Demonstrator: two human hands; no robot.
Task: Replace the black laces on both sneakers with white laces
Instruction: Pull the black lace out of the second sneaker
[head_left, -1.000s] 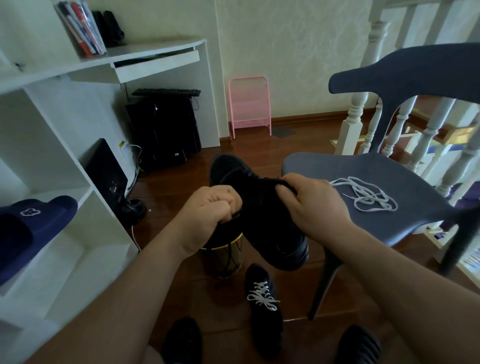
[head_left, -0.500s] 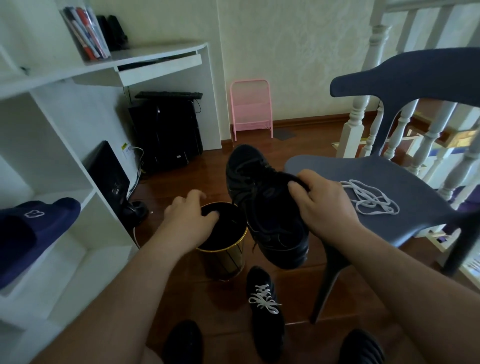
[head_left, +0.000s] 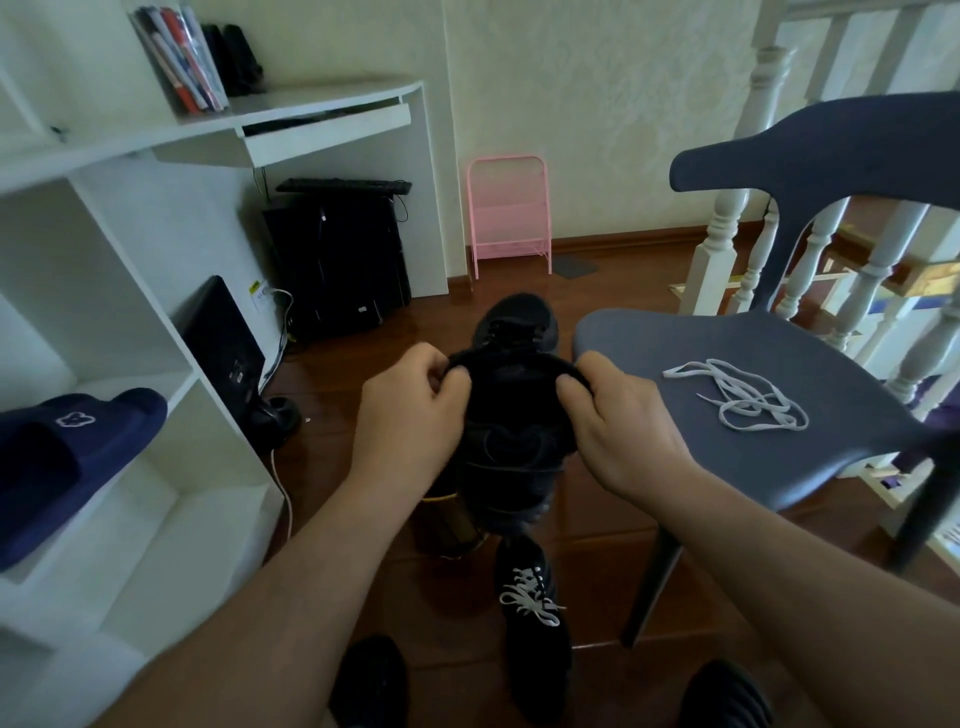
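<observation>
Sneaker low in frame wears white laces; both my hands, left and right, grip the second sneaker, spare white lace waiting centre right.

floor: laced sneaker, gold bin, pink rack at far edge | chair seat: white lace

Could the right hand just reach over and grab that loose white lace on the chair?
Probably yes. The white lace lies uncovered on the chair seat, just beside the right hand, with nothing between them. But that hand grips the black sneaker and would have to let go first.
</observation>
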